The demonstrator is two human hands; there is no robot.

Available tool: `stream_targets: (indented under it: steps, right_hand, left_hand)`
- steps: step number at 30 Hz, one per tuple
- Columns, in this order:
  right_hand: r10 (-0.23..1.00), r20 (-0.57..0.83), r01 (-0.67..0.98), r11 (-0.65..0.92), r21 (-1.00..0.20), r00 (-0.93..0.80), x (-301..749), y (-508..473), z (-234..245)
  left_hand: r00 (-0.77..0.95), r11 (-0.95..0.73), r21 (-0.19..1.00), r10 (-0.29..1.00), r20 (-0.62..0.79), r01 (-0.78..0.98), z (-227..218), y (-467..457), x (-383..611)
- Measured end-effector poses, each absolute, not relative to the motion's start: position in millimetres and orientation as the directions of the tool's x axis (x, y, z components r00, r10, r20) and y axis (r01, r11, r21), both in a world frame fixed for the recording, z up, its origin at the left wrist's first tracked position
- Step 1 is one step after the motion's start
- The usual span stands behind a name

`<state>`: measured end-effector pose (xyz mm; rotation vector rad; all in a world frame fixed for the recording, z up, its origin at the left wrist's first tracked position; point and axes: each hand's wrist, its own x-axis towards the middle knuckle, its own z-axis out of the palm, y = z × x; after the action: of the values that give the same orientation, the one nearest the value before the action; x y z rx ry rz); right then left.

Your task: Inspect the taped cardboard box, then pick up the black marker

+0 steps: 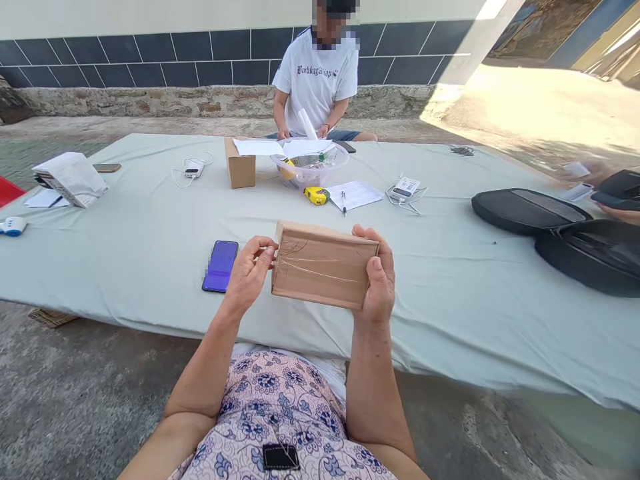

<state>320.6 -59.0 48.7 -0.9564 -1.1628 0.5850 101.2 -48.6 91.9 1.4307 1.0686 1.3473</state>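
Observation:
A shallow brown cardboard box [325, 283] is held up above the table edge, its open side turned towards me and tilted. Thin pale strings [320, 273] run lengthwise across its inside. My right hand [377, 280] grips the right end, thumb in front and fingers behind. At the left end, my left hand [253, 268] has thumb and fingertips pinched together by the box edge, where the strings meet it; what lies between the fingertips is too small to make out. A phone with a lit purple screen [221, 267] lies just left of my left hand.
Across the cloth-covered table [150, 267] sits a person [320, 80] behind a clear plastic basin [320, 175]. A small carton [241, 170], tape measure [316, 195], paper with pen [357, 195] and cabled white devices [405, 189] lie around it. At right are an open black case [530, 210] and another person's blurred hands.

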Motion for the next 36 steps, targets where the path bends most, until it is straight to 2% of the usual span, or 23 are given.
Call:
stream_targets:
  steps: [8, 13, 18, 25, 36]
  right_hand:
    - [0.781, 0.563, 0.004, 0.584, -0.812, 0.269, 304.5, -64.4, 55.1]
    - [0.774, 0.550, -0.095, 0.602, -0.793, 0.315, 293.4, -64.4, 57.4]
    - [0.807, 0.465, -0.157, 0.545, -0.824, 0.363, 298.6, -63.7, 57.9]
    - [0.800, 0.382, -0.220, 0.521, -0.824, 0.462, 303.2, -64.8, 64.0]
    - [0.780, 0.276, -0.353, 0.527, -0.773, 0.561, 304.9, -64.4, 68.1]
  left_hand:
    - [-0.047, -0.211, 0.977, 0.976, 0.211, 0.002, 87.2, -50.1, 98.2]
    - [-0.090, -0.270, 0.962, 0.958, 0.271, 0.025, 89.1, -49.6, 97.1]
    - [-0.015, -0.277, 0.961, 0.961, 0.277, 0.018, 88.0, -49.9, 98.6]
    - [0.118, -0.251, 0.963, 0.958, 0.262, -0.099, 84.3, -51.0, 100.7]
    - [0.351, -0.469, 0.883, 0.831, 0.431, 0.027, 90.6, -54.5, 93.9]
